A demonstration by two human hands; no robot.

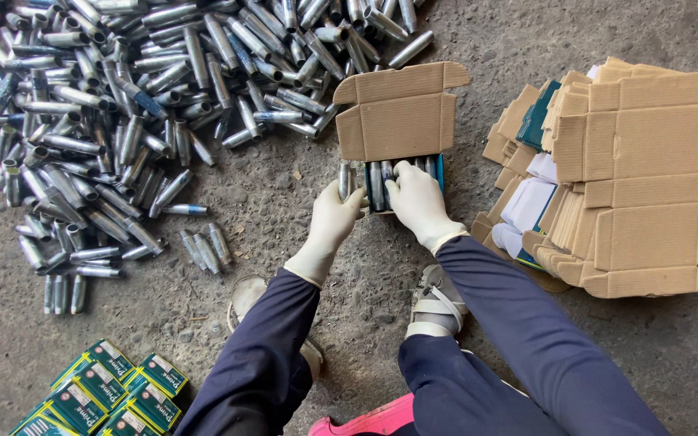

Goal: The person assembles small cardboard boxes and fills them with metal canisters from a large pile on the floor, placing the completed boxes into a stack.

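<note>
A pink stool (365,420) edge shows lowest, between dark-sleeved arms reaching forward. The gloved left hand (330,222) has its fingers clamped on 1 metal tube (344,181) beside the open box (401,141). The right hand (418,200) presses curled fingers on tubes standing inside. A tube pile (123,105) lies left, flat cartons (632,178) right, packed boxes (107,391) near-left.

Silvery metal tubes (123,121), brown cardboard box (397,113), white-gloved hands (418,202), navy sleeves (268,355), green packets (107,396).

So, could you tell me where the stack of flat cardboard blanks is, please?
The stack of flat cardboard blanks lies on the ground at the right of the head view, just right of the open box.
</note>
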